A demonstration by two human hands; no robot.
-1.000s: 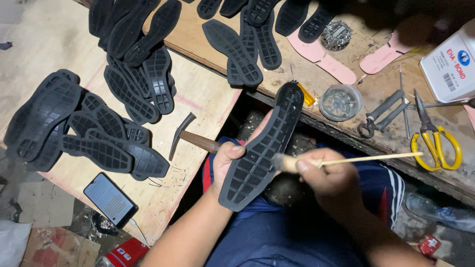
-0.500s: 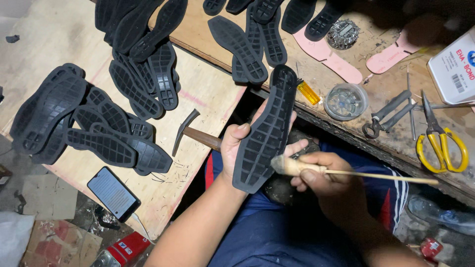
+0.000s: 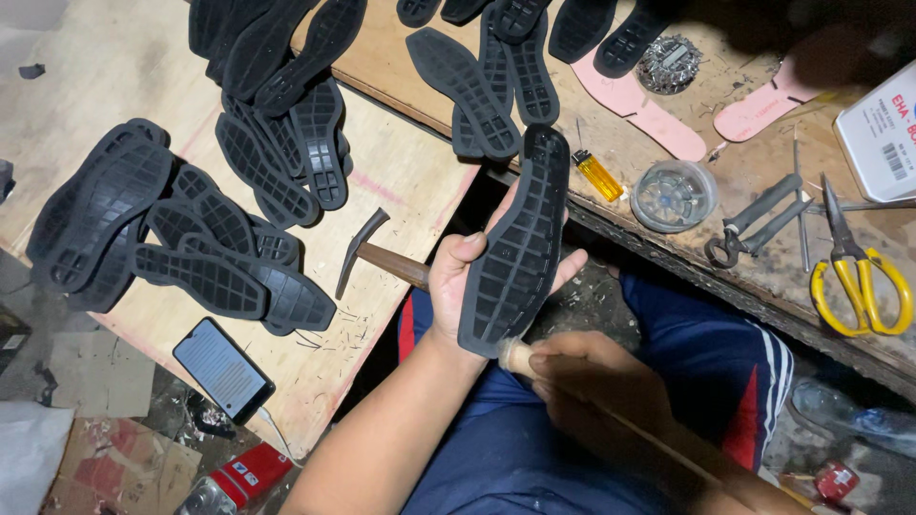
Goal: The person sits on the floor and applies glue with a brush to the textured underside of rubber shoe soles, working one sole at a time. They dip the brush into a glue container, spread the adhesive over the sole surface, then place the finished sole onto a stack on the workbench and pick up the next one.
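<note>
My left hand (image 3: 458, 286) clamps one black rubber sole (image 3: 515, 243) beyond the workbench (image 3: 401, 191) front edge. My right hand (image 3: 596, 381) grips a brush (image 3: 520, 356) touching its heel. Coating looks barely begun; stacked soles (image 3: 181, 234) wait.

My left hand (image 3: 468, 286) is partly hidden behind the black rubber shoe sole (image 3: 515, 243) it grips, only thumb and fingertips showing. My right hand (image 3: 596, 381) is blurred, its thin wooden stick (image 3: 658, 443) smeared toward the lower edge. The white rectangular tin (image 3: 883, 129) is cut off at right; the black soles (image 3: 477, 10) along the top edge are cropped on the wooden counter (image 3: 401, 181).
</note>
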